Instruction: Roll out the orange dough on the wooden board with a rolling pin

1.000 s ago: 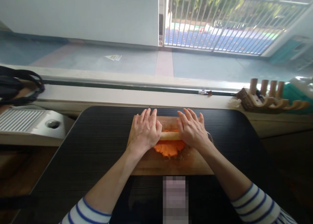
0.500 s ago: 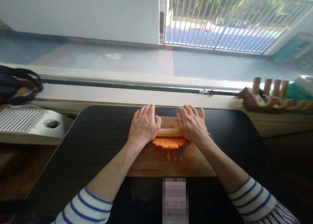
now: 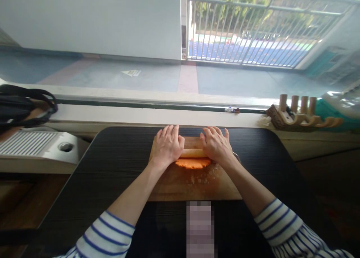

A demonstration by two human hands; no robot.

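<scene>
A pale wooden rolling pin [image 3: 192, 153] lies crosswise on a wooden board [image 3: 194, 193]. My left hand [image 3: 168, 144] rests palm down over the pin's left end, its fingers stretched forward past it. Over the right end lies my right hand [image 3: 216, 143] in the same way, fingers extended and slightly apart. Both palms hide the pin's ends. Flattened orange dough [image 3: 192, 163] with a ragged near edge shows just in front of the pin; anything beneath the pin is hidden.
The board sits on a black table [image 3: 112, 168]. Flour-like crumbs [image 3: 206, 175] speckle it right of the dough. A wooden rack [image 3: 300, 117] stands on the sill at right. At left are a black bag [image 3: 22, 104] and a white slotted unit [image 3: 42, 149]. A blurred pinkish item [image 3: 200, 228] lies at the front.
The camera view has shifted a little, so the window and sill sit lower. Slightly less dough shows in front of the pin. Both hands keep their place on the pin.
</scene>
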